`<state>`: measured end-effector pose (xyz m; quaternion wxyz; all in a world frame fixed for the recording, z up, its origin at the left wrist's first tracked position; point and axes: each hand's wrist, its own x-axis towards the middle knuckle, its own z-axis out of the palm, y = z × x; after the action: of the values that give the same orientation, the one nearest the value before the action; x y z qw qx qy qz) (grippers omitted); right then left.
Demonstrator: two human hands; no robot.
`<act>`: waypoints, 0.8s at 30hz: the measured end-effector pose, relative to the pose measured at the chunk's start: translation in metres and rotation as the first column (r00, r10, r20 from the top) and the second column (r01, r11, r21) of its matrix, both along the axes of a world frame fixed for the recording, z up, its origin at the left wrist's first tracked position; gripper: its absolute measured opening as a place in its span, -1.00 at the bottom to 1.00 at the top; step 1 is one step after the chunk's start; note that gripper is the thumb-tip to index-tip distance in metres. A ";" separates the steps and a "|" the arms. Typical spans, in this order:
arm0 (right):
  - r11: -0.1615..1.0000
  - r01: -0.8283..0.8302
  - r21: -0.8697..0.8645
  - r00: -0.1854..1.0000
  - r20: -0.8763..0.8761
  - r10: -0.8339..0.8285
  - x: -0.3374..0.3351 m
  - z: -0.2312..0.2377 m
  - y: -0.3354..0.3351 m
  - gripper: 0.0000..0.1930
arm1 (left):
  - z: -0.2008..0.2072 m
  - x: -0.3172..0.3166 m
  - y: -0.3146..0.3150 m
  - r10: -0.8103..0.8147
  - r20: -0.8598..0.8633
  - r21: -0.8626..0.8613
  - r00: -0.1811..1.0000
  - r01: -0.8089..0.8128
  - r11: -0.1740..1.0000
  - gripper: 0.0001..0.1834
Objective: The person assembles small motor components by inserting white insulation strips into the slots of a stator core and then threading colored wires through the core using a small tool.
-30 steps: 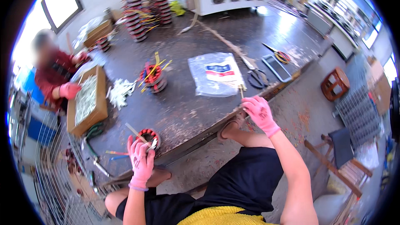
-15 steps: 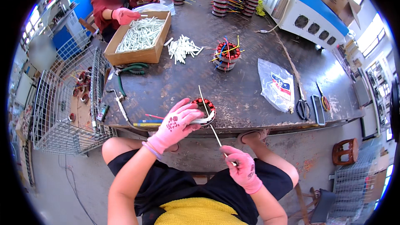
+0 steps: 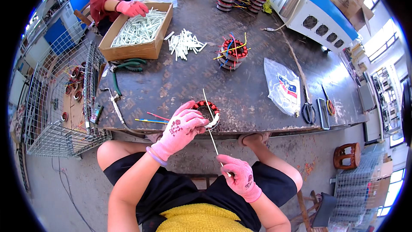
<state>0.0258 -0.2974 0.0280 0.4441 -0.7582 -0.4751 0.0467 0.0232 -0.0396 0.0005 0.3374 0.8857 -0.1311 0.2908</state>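
A ring-shaped motor stator [image 3: 200, 105] with red coils lies at the near table edge. My left hand [image 3: 179, 128], in a pink glove, grips its near left side, fingers bent over the rim. White sleeving [image 3: 213, 121] sits on the stator's right side, partly hidden by my fingertips. A thin white cord [image 3: 213, 141] runs from the stator down to my right hand [image 3: 241, 178], whose gloved fingers are closed on it below the table edge. Another end of cord sticks up past the ring's far side. Red, blue and yellow lead wires [image 3: 150, 120] extend left from under my left hand.
Behind stand a small stator stack [image 3: 231, 56], a pile of white tubes [image 3: 183, 44] and a cardboard box [image 3: 141, 50] of tubes, with a co-worker's gloved hand over it. Pliers [image 3: 124, 65] lie left; a plastic bag [image 3: 281, 86], scissors [image 3: 308, 114] and phone [image 3: 323, 114] right.
My right hand has shifted a little left with the cord, which now hangs steeper. My left hand stays on the stator. The co-worker's hand has moved further over the box.
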 end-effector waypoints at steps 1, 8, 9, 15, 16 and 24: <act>1.000 0.001 -0.021 1.000 -0.007 -0.001 -0.001 0.001 -0.001 -0.82 | 0.000 -0.001 -0.001 0.009 0.011 -0.004 1.000 -0.009 1.000 -0.74; 1.000 -0.001 -0.014 1.000 0.011 0.001 -0.002 0.000 -0.002 -0.82 | 0.000 -0.001 -0.001 0.001 0.010 -0.023 1.000 -0.001 1.000 -0.74; 1.000 -0.002 -0.013 1.000 0.012 0.002 -0.001 0.000 -0.001 -0.82 | -0.002 0.000 -0.001 0.002 0.007 -0.019 1.000 -0.002 1.000 -0.74; 0.999 0.026 -0.021 1.000 -0.003 -0.026 0.003 -0.003 0.007 -0.81 | -0.003 -0.001 -0.002 -0.012 0.006 -0.054 1.000 0.013 0.998 -0.73; 0.999 0.035 -0.023 0.999 -0.004 -0.035 0.004 -0.005 0.010 -0.81 | -0.004 -0.001 -0.002 -0.019 -0.001 -0.069 1.000 0.019 0.997 -0.74; 0.971 0.128 0.204 0.989 -0.097 -0.110 0.028 -0.029 0.050 -0.80 | 0.002 -0.006 -0.007 0.151 -0.184 0.033 0.971 -0.147 0.989 -0.79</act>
<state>0.0535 -0.2474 -0.0009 0.5433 -0.7318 -0.4116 0.0019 0.0173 -0.0468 0.0028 0.3169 0.9195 -0.0348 0.2298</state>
